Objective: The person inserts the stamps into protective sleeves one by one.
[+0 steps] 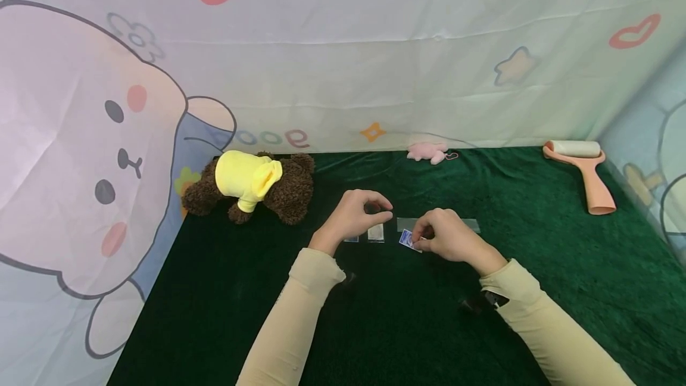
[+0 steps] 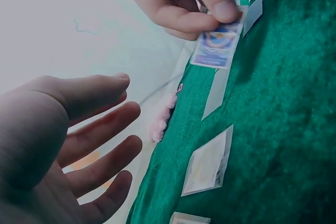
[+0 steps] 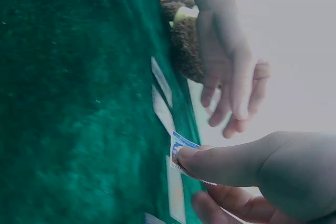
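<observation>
A small blue and white card (image 1: 408, 239) is pinched between the thumb and fingers of my right hand (image 1: 447, 235), just above the green cloth. In the left wrist view the printed face of the card (image 2: 216, 45) shows below the thumb. My left hand (image 1: 355, 216) hovers to the left with fingers apart and holds nothing; in the left wrist view this hand (image 2: 79, 145) has its fingers loosely extended. Under it lies a whitish packet (image 1: 376, 233), with part of another bluish piece (image 1: 351, 239) beside it. A clear strip (image 1: 405, 224) lies behind my right hand.
A brown plush toy in yellow (image 1: 241, 180) lies at the back left. A small pink plush (image 1: 427, 151) is at the back edge. A roller with an orange handle (image 1: 592, 183) lies at the back right. Green cloth (image 1: 396, 326) covers the table.
</observation>
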Tool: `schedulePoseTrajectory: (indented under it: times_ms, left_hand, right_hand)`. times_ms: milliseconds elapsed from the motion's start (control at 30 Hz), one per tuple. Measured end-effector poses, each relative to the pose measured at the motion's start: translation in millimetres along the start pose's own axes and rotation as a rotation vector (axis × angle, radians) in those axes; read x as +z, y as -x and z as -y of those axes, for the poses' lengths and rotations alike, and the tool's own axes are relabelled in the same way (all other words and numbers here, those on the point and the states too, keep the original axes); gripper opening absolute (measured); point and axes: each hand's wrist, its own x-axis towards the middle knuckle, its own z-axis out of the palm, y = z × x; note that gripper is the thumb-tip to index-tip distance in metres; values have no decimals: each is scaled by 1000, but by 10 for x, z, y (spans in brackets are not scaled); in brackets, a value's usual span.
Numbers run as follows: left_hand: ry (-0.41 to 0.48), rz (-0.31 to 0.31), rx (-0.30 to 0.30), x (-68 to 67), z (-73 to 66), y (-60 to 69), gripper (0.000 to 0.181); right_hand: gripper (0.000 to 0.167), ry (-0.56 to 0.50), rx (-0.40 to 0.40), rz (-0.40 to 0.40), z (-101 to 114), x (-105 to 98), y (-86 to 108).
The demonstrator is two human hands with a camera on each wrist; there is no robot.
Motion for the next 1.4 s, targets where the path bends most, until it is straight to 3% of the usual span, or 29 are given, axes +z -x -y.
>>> schedulePoseTrajectory:
  times_ms: [333, 633, 967, 1400]
  left_hand:
    - [-48, 24, -16, 97, -37, -91, 23]
    - [-135, 67, -58, 324, -94, -229, 26]
    - [-469, 53, -22, 552, -152, -333, 32]
    - [-443, 40, -34, 547, -137, -367, 26]
  right_hand:
    - [6, -42, 45, -81, -80, -236, 61]
    - [6, -37, 0, -172, -104, -369, 111]
    - [8, -49, -15, -258, -89, -443, 92]
    - [10, -48, -16, -288, -53, -475, 77]
